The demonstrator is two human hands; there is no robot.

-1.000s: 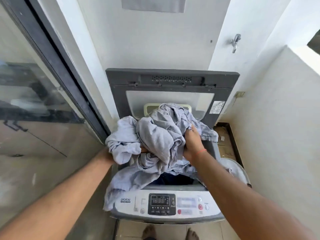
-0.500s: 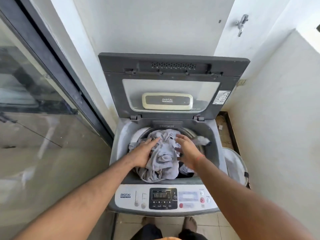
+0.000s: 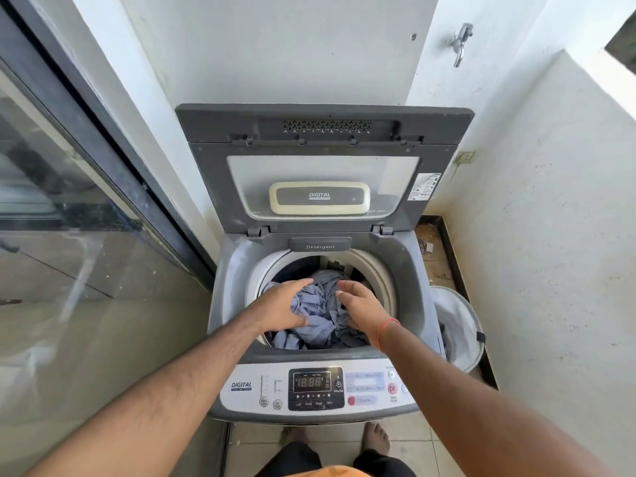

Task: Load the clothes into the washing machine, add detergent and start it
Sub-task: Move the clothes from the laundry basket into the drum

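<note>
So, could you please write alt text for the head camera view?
Both hands, left hand and right hand, press crumpled grey-blue clothes into the drum of an open grey top-loading washing machine, its lid raised.

Home laundry nook, balcony-style
Top-load washing machine [image 3: 320, 304] wedged between whitewashed walls, sliding glass door [image 3: 69, 201], wall tap [image 3: 460, 43], laundry basket [image 3: 457, 328].

one washing machine [image 3: 320, 304], one laundry basket [image 3: 461, 325], two hands [image 3: 278, 309]

White walls [image 3: 282, 46], glass door [image 3: 62, 208]
</note>
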